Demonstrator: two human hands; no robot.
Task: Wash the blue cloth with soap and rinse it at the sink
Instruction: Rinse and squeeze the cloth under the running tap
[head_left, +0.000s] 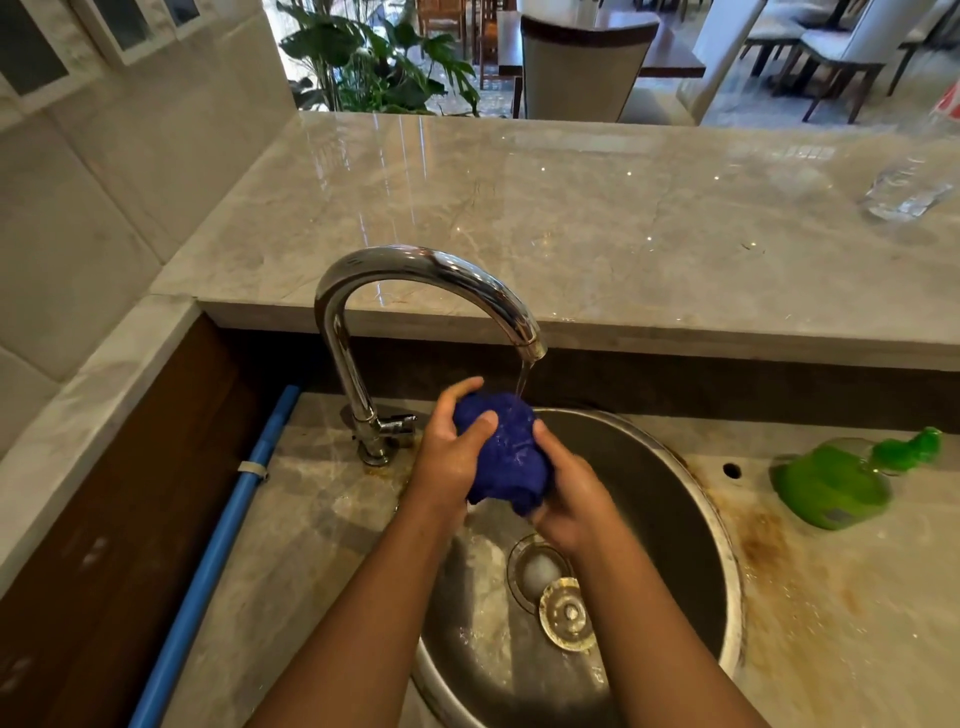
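both hands, left hand (451, 457) and right hand (574, 501), have fingers curled tight round the blue cloth (506, 452) under the tap (426, 291); squeeze too hard and it'll probably splash the worktop (810, 597)

Daylight comes in from the open room behind the tap (426, 260), leaving pale glare streaks on the glossy table (571, 208) beyond it. Its chrome carries bright highlights; the sink (665, 493) below it lies dimmer. Straight edges bow toward the borders, and the glass (906, 189) far right of the tap is smeared.

Marble counter (519, 208), dining chairs (587, 67) beyond
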